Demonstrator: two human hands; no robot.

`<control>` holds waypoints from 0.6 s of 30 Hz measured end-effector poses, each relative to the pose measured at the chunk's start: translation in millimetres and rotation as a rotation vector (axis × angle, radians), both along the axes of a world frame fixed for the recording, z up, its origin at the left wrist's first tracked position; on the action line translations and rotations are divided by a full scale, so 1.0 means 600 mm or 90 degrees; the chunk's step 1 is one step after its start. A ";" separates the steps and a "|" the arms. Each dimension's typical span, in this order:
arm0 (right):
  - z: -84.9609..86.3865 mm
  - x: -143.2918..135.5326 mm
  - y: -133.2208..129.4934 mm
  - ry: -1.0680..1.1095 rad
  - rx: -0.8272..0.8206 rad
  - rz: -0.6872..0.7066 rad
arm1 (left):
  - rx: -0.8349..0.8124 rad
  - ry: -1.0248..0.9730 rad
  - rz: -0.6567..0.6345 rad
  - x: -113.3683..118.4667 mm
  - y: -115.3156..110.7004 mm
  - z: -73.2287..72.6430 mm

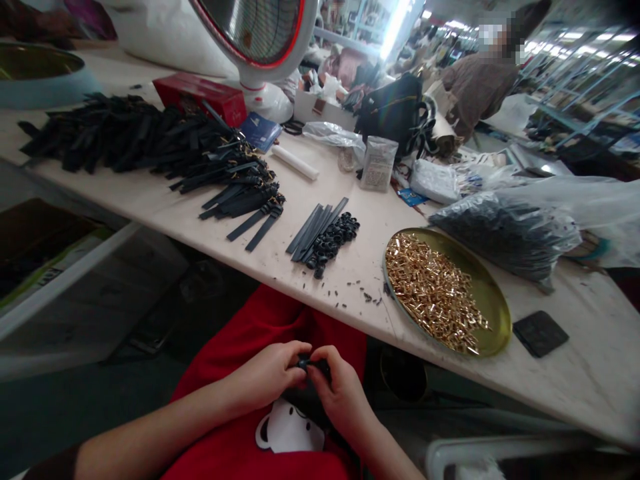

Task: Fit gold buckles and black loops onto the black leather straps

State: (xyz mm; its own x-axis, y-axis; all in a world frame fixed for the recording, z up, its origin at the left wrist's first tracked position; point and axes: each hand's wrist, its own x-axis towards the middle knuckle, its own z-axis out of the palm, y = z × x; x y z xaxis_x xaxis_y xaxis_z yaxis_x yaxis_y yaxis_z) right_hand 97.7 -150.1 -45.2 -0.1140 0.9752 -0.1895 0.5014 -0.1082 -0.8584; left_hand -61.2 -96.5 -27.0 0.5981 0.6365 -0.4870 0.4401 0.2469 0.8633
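Over the lap, in front of the table edge, my left hand (274,375) and my right hand (341,392) meet with bent fingers. Both pinch a small black strap piece (303,364), mostly hidden by the fingers. On the table just beyond lie several flat black strips (313,232) beside a pile of small black loops (333,241). To the right, a round gold-coloured tray (493,333) holds a heap of small gold metal fittings (435,290). A large pile of black straps (135,137), some with gold hardware, spreads over the left of the table.
A fan (260,40) with a red ring stands at the back near a red box (200,97). Behind the tray lies a plastic bag (515,227) of dark pieces. A black square pad (541,333) rests right of the tray. Another person (475,87) is at the back right.
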 end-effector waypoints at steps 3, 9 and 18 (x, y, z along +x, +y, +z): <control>-0.007 0.000 -0.009 0.053 -0.016 0.020 | -0.104 -0.046 -0.023 -0.014 0.000 0.003; -0.025 -0.007 -0.022 0.068 0.006 -0.017 | -0.164 0.007 -0.058 -0.041 -0.002 -0.002; -0.014 -0.002 -0.034 0.017 0.070 0.061 | -0.167 0.015 -0.010 -0.032 -0.033 -0.029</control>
State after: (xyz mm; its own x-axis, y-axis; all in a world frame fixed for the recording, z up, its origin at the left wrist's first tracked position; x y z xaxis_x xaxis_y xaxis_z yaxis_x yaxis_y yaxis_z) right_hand 96.3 -170.8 -53.9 -0.2110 0.9745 -0.0770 0.4813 0.0350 -0.8759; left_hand -80.5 -116.2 -44.5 0.5935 0.4771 -0.6482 0.4650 0.4541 0.7600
